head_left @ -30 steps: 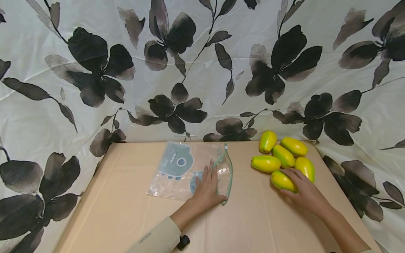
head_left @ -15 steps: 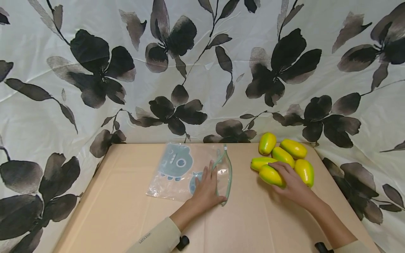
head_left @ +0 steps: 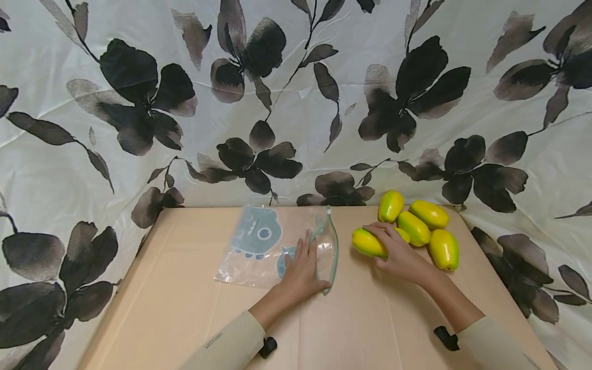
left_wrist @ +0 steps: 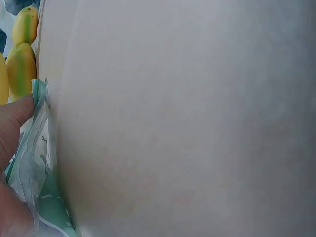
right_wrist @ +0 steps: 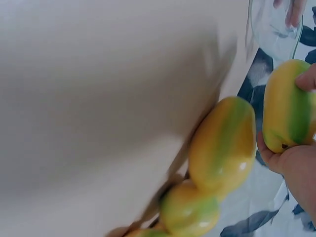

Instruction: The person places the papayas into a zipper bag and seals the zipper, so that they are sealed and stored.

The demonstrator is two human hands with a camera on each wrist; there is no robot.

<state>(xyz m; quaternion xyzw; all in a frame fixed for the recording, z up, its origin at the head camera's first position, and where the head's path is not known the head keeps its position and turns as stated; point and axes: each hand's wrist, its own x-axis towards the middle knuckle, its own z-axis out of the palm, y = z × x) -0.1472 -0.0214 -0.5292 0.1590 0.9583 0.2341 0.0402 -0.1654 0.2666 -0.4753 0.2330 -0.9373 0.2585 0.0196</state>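
Now: mango (head_left: 365, 242) glossy yellow, green-streaked | right hand (head_left: 401, 256) grips it | left hand (head_left: 299, 272) spread on bag (head_left: 273, 240)

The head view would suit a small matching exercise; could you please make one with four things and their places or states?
1. left hand
2. right hand
3. plastic bag
4. floral cloth

A. behind the tan surface
B. gripping a yellow-green fruit
C. see-through, with a blue-green print
D. touching the plastic bag

Pairs: 1-D; 2-B; 3-C; 4-A
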